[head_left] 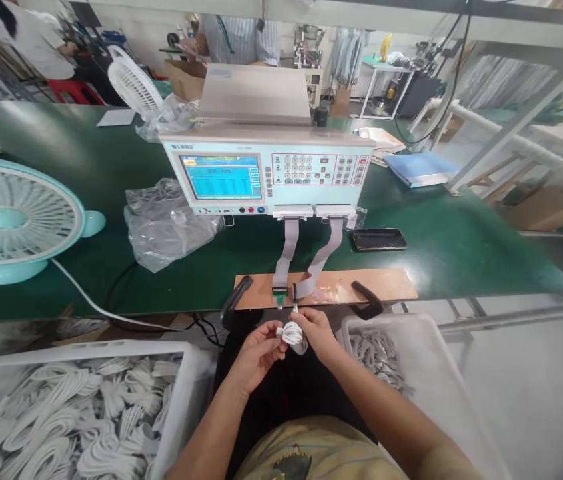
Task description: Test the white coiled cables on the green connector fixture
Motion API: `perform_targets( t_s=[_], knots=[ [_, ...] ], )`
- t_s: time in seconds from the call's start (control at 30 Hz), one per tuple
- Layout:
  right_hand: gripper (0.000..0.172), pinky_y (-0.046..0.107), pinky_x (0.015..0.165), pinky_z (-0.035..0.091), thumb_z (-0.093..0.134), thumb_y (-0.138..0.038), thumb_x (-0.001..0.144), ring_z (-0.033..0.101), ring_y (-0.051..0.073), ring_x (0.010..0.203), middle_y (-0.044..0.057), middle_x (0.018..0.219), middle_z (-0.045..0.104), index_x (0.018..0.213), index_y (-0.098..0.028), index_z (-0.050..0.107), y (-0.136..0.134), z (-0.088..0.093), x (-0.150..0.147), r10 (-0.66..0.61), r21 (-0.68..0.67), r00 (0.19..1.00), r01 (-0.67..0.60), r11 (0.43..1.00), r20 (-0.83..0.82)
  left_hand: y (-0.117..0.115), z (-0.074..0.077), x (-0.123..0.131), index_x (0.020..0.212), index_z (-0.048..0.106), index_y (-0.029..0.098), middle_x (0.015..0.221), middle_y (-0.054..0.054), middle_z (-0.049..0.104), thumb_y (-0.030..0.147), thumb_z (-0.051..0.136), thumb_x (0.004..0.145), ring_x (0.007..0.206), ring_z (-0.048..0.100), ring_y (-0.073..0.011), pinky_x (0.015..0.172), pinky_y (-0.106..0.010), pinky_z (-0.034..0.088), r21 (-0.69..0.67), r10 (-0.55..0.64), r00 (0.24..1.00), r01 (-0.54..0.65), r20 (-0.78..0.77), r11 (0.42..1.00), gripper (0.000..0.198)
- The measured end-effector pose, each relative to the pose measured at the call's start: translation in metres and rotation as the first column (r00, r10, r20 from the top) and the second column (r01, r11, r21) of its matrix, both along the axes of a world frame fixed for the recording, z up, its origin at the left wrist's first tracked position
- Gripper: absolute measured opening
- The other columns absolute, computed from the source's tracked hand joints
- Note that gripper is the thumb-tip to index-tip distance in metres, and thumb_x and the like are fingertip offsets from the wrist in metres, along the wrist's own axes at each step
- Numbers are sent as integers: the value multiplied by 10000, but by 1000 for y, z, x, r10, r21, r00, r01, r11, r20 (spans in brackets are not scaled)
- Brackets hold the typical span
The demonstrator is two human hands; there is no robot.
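Note:
A coiled white cable (pixel 292 333) is between my two hands, just below the front edge of the bench. My left hand (pixel 261 350) is closed on it from the left, near one white connector end. From the right, my right hand (pixel 315 333) pinches the cable's other end, up against the right test socket (pixel 295 293); whether that plug is fully seated I cannot tell. A small green circuit board (pixel 280 300) with a metal port sits to the left of that socket. Grey ribbon cables (pixel 287 250) run from both to the tester (pixel 271 173) with its lit blue screen.
Two black clamps (pixel 235 301) hold a wooden board (pixel 331 287) to the green bench (pixel 456 260). White bins of coiled cables stand left (pixel 186 373) and right (pixel 431 333). A phone (pixel 378 239), a plastic bag (pixel 161 230) and a turquoise fan (pixel 11 217) lie around the tester. Other people sit beyond.

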State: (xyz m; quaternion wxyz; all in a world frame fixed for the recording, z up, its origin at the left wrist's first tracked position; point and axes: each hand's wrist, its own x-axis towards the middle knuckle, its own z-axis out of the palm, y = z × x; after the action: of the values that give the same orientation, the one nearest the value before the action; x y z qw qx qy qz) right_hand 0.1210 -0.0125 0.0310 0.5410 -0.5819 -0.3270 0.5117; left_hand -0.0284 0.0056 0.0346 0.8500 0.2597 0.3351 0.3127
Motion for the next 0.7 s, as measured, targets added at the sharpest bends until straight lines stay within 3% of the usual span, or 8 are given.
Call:
perform_targets(
  t_s=[0.13,0.27,0.37,0.47,0.53,0.7],
  knots=[
    [337,222,428,254,657,-467,649,328,73,419,-46,451,457,553,-160,556,4,-2,-2,-31,-88,980,14,996,-194,4,-3,6,793,554,144,595,22,540,286,638,719,480,506,-76,445,-185,424,199,113,967,-68,-226,978,181],
    [318,221,437,263,690,-440,636,341,70,424,-41,459,473,562,-156,569,6,-5,2,8,-96,964,-35,995,-268,13,-9,7,754,589,133,603,1,547,390,558,765,489,495,-93,425,-192,391,433,80,903,122,-421,893,260],
    [276,221,456,284,701,-407,644,383,76,451,-27,503,514,603,-150,606,7,-4,5,57,-85,939,-91,992,-338,18,-10,6,784,630,126,748,-41,577,418,508,789,622,537,-131,497,-214,431,470,9,905,213,-425,856,316],
    [251,215,458,283,707,-383,651,385,69,456,-23,527,529,628,-147,627,7,-2,9,104,-80,920,-144,986,-378,20,-8,7,883,642,133,843,-59,584,413,481,803,721,546,-163,598,-253,462,472,3,932,181,-364,863,332],
    [246,207,448,264,712,-373,651,357,56,442,-30,519,516,635,-141,634,7,-2,10,141,-82,917,-184,980,-372,19,-7,10,886,638,134,824,-52,582,400,479,805,718,531,-161,638,-263,453,502,61,935,132,-350,855,320],
    [312,216,476,295,712,-422,630,401,75,482,-13,568,551,738,-132,668,8,-6,14,207,-56,928,-235,970,-311,16,-8,17,687,605,146,699,-17,531,344,493,798,688,472,-145,657,-235,392,637,258,887,51,-382,769,253]
  ],
)
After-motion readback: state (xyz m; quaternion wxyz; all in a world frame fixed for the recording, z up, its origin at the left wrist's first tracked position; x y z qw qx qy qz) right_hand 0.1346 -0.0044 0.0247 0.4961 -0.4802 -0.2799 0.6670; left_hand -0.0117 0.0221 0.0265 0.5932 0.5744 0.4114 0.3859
